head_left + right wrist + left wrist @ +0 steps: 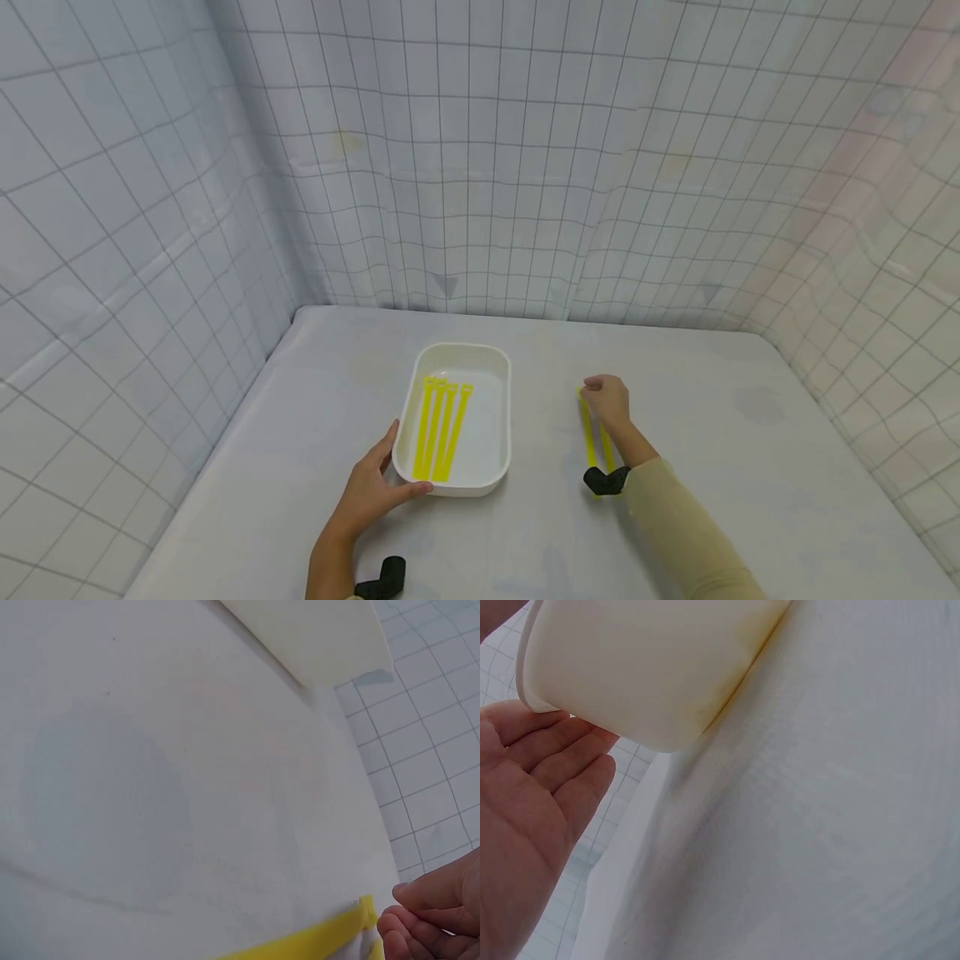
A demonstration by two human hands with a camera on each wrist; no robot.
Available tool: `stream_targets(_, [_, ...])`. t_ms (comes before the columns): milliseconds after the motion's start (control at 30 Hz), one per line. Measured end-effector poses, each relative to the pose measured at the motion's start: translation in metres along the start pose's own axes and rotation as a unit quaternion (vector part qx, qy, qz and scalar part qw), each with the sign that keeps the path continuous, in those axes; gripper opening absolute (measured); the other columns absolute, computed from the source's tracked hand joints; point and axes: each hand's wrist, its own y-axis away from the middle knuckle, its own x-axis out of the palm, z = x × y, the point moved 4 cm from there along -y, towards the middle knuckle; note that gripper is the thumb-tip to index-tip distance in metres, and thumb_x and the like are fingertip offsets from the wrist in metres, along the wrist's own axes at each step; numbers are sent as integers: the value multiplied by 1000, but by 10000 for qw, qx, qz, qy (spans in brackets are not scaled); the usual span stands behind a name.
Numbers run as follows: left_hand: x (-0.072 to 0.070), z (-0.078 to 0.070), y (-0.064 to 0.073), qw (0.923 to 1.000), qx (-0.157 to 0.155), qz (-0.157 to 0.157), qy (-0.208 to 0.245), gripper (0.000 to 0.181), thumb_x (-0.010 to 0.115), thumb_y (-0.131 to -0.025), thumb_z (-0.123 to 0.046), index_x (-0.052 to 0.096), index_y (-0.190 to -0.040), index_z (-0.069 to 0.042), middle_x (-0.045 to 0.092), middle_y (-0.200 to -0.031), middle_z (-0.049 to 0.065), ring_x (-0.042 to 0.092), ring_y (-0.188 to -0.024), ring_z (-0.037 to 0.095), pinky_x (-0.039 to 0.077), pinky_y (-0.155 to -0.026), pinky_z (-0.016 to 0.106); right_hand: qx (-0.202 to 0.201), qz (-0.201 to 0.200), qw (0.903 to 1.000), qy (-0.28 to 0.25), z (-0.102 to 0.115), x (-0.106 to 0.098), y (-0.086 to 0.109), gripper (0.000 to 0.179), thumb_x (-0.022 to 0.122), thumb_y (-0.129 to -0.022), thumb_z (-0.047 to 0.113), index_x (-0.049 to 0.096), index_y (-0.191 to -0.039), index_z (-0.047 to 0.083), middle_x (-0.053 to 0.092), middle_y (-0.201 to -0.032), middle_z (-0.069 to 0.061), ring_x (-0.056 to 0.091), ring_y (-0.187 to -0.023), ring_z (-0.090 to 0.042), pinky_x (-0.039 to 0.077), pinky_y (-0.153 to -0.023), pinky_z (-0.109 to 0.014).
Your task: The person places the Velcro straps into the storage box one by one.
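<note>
A white tray [495, 450] stands on the table with several flat yellow strips [442, 429] lying lengthwise inside, their wider notched ends toward the back. My left hand [371, 492] grips its near left corner, thumb over the front rim and fingers along the side wall. In the left wrist view the fingers [574, 754] bend against the underside of the rim. To the right of the tray, my right hand [609, 402] is over the far ends of two more yellow strips [587, 429]. Its thumb and fingertips are drawn together beside a strip end [366, 911]; I cannot tell whether they pinch it.
Everything rests on a white-covered table [300, 433]. White grid-patterned sheets [480, 167] hang along the back and both sides. A black wrist strap piece [607, 481] overlaps the near ends of the right-hand strips in the head view.
</note>
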Motion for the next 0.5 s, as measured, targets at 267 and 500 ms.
stream_targets(267, [1, 2, 1, 10000, -60, 47, 7, 107, 84, -63, -34, 22, -144, 0, 24, -147, 15, 25, -133, 28, 28, -104, 39, 484, -12, 9988, -67, -8, 2, -13, 27, 52, -85, 2, 62, -108, -7, 60, -106, -22, 55, -96, -32, 48, -82, -42])
stream_targets(500, [1, 2, 0, 10000, -37, 47, 48, 108, 85, -63, -34, 22, -144, 0, 24, -147, 14, 25, -133, 28, 28, -103, 38, 605, -42, 9970, -479, -13, 2, -18, 26, 54, -86, 4, 62, -108, -7, 59, -110, -23, 55, -98, -33, 48, -84, -41])
